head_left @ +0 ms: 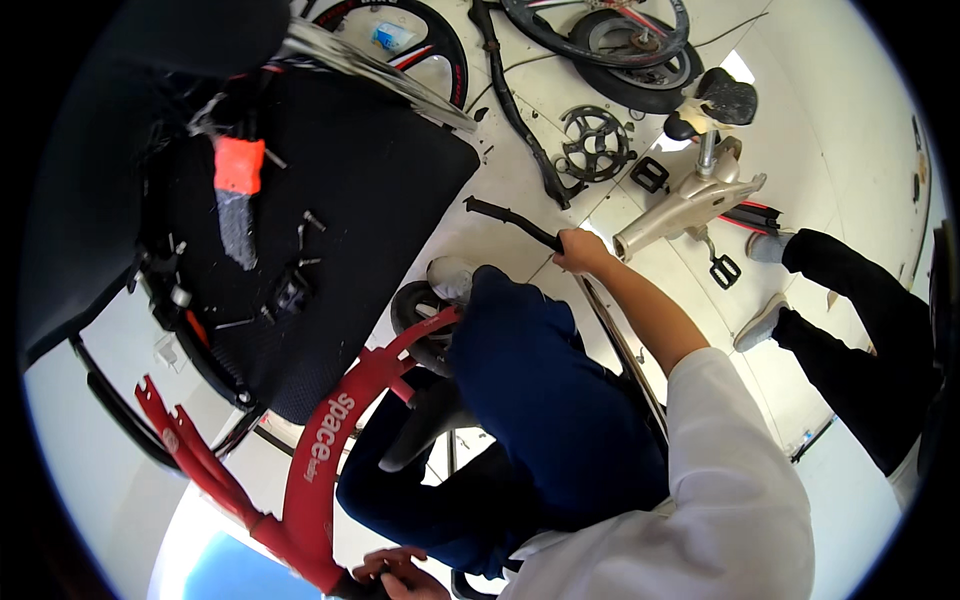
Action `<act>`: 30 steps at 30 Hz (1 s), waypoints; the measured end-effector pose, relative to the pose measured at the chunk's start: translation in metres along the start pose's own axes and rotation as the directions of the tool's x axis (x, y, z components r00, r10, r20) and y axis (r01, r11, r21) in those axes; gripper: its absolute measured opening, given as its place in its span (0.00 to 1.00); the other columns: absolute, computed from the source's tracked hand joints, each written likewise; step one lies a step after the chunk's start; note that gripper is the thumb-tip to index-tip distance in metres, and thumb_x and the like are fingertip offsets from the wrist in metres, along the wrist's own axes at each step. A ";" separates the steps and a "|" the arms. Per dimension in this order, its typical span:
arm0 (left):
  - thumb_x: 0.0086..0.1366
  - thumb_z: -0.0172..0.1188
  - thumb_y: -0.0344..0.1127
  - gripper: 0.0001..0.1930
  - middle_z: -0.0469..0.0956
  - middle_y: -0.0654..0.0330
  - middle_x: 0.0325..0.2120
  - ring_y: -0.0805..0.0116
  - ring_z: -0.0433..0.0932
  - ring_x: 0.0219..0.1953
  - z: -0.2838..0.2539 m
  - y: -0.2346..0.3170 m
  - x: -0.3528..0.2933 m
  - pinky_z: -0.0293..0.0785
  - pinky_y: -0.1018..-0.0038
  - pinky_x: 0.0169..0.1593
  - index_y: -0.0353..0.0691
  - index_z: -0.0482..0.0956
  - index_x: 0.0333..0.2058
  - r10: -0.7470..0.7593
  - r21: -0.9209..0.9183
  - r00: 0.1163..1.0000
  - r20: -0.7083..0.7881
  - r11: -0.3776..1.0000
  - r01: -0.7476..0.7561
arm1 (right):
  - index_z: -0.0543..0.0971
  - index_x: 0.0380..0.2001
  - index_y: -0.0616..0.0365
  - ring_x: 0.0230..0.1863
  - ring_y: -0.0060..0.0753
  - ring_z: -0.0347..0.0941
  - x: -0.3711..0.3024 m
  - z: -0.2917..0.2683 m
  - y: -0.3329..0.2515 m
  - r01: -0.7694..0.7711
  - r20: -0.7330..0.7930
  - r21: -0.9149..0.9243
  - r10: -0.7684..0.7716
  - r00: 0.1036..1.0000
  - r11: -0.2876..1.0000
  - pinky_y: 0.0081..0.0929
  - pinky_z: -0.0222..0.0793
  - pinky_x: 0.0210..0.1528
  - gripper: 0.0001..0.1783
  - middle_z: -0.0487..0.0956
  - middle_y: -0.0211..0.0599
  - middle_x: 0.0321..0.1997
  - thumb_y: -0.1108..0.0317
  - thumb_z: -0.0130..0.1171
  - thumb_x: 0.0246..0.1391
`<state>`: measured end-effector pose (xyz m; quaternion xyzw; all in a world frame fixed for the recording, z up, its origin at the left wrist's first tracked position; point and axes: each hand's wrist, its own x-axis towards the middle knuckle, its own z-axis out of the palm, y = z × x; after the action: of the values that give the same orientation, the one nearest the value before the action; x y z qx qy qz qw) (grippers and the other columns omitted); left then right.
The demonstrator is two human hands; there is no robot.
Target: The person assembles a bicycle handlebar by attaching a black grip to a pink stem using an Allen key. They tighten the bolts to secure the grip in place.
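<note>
Reaching forward with your right arm, you have your right hand [583, 250] closed around one end of a dark bar [512, 222], whose other end points up and away to the left over the tiled floor [500, 250]. Your left hand [405, 578] is low at the picture's edge, fingers curled beside a black part at the lower end of the red frame [318, 470]; you can't tell from here whether it grips anything. That frame lies on your left, next to your dark blue trousers, with its fork prongs pointing up and left. A black saddle [430, 425] sits between it and your leg, and a small wheel [408, 305] shows near its upper end.

Ahead on your left, a black padded chair [370, 190] carries an orange-and-grey piece [239, 168] and small metal parts. Beyond your right hand stands a cream frame [680, 205] with a worn saddle [725, 97]; a chainring [597, 145] and a pedal [649, 175] lie near it. Another person's legs [850, 350] are at your right.
</note>
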<state>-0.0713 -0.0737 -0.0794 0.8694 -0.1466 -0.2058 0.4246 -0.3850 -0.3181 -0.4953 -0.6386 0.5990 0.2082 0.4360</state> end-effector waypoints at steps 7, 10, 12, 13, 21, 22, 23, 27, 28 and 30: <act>0.71 0.56 0.42 0.14 0.76 0.57 0.35 0.67 0.81 0.33 0.009 0.033 -0.004 0.75 0.75 0.34 0.39 0.69 0.45 0.028 -0.069 0.966 0.258 0.998 -0.010 | 0.83 0.38 0.64 0.46 0.56 0.80 -0.094 -0.079 -0.032 0.156 0.010 0.104 -0.158 0.987 0.982 0.43 0.75 0.50 0.26 0.83 0.55 0.38 0.50 0.69 0.45; 0.69 0.59 0.31 0.16 0.77 0.54 0.43 0.67 0.81 0.40 -0.008 0.030 -0.003 0.79 0.74 0.40 0.34 0.70 0.52 0.039 -0.158 0.957 0.287 0.987 0.007 | 0.83 0.38 0.65 0.42 0.55 0.81 -0.143 -0.139 -0.050 0.313 -0.082 0.040 -0.309 0.947 0.949 0.44 0.75 0.46 0.25 0.83 0.56 0.37 0.52 0.68 0.47; 0.68 0.61 0.29 0.19 0.77 0.53 0.46 0.68 0.80 0.45 -0.007 0.037 -0.002 0.78 0.74 0.46 0.33 0.69 0.55 0.061 -0.206 0.953 0.298 0.979 0.001 | 0.82 0.36 0.66 0.39 0.54 0.81 -0.192 -0.185 -0.062 0.280 -0.138 0.080 -0.267 0.954 0.957 0.45 0.75 0.44 0.23 0.83 0.56 0.33 0.53 0.66 0.48; 0.69 0.61 0.29 0.20 0.77 0.53 0.47 0.68 0.79 0.45 -0.010 0.034 -0.003 0.77 0.73 0.48 0.33 0.68 0.56 0.130 -0.292 0.945 0.299 0.955 -0.039 | 0.82 0.35 0.66 0.35 0.53 0.80 -0.209 -0.199 -0.067 0.346 -0.213 -0.050 -0.349 0.913 0.937 0.45 0.74 0.41 0.22 0.82 0.55 0.31 0.54 0.65 0.48; 0.68 0.60 0.28 0.24 0.74 0.49 0.55 0.61 0.77 0.56 -0.053 0.025 -0.045 0.76 0.70 0.54 0.31 0.67 0.60 0.315 -0.395 0.918 0.241 0.896 -0.203 | 0.77 0.34 0.70 0.21 0.34 0.64 -0.401 -0.245 -0.152 0.636 -0.358 -0.148 -0.640 0.680 0.758 0.33 0.63 0.26 0.18 0.67 0.44 0.18 0.64 0.63 0.46; 0.67 0.60 0.27 0.23 0.76 0.48 0.54 0.61 0.77 0.55 -0.060 0.024 -0.047 0.76 0.69 0.55 0.31 0.68 0.59 0.327 -0.373 0.917 0.227 0.899 -0.228 | 0.77 0.33 0.69 0.20 0.33 0.61 -0.424 -0.245 -0.171 0.622 -0.329 -0.133 -0.627 0.707 0.771 0.31 0.62 0.25 0.16 0.65 0.43 0.17 0.66 0.64 0.45; 0.67 0.60 0.27 0.23 0.76 0.49 0.53 0.61 0.77 0.54 -0.066 0.026 -0.050 0.75 0.69 0.54 0.31 0.68 0.59 0.362 -0.402 0.913 0.190 0.877 -0.264 | 0.77 0.33 0.68 0.19 0.35 0.63 -0.442 -0.243 -0.186 0.669 -0.307 -0.192 -0.692 0.654 0.718 0.32 0.62 0.25 0.16 0.65 0.43 0.17 0.66 0.64 0.45; 0.62 0.63 0.26 0.24 0.79 0.49 0.49 0.59 0.78 0.53 -0.089 0.045 -0.063 0.76 0.68 0.52 0.32 0.70 0.56 0.602 -0.313 0.797 -0.057 0.747 -0.587 | 0.79 0.37 0.60 0.20 0.46 0.72 -0.487 -0.219 -0.250 0.828 -0.149 -0.294 -0.878 0.455 0.478 0.37 0.66 0.25 0.16 0.70 0.43 0.18 0.64 0.65 0.45; 0.60 0.65 0.26 0.24 0.79 0.49 0.48 0.57 0.78 0.53 -0.095 0.049 -0.064 0.77 0.68 0.50 0.33 0.71 0.56 0.680 -0.231 0.721 -0.132 0.686 -0.690 | 0.79 0.39 0.59 0.22 0.48 0.74 -0.489 -0.208 -0.264 0.864 -0.080 -0.308 -0.916 0.394 0.399 0.38 0.68 0.26 0.17 0.73 0.43 0.19 0.62 0.65 0.46; 0.53 0.73 0.31 0.27 0.78 0.54 0.53 0.56 0.75 0.56 -0.105 0.052 -0.063 0.70 0.65 0.53 0.42 0.76 0.53 0.832 -0.008 0.534 -0.150 0.539 -0.842 | 0.80 0.37 0.56 0.26 0.47 0.77 -0.494 -0.184 -0.290 0.895 0.011 -0.360 -0.958 0.287 0.264 0.39 0.71 0.28 0.15 0.78 0.41 0.23 0.62 0.65 0.46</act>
<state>-0.0796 -0.0067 0.0349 0.6869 -0.5088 0.0727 0.5138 -0.2549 -0.2067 0.0817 -0.9426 0.1111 -0.0696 0.3072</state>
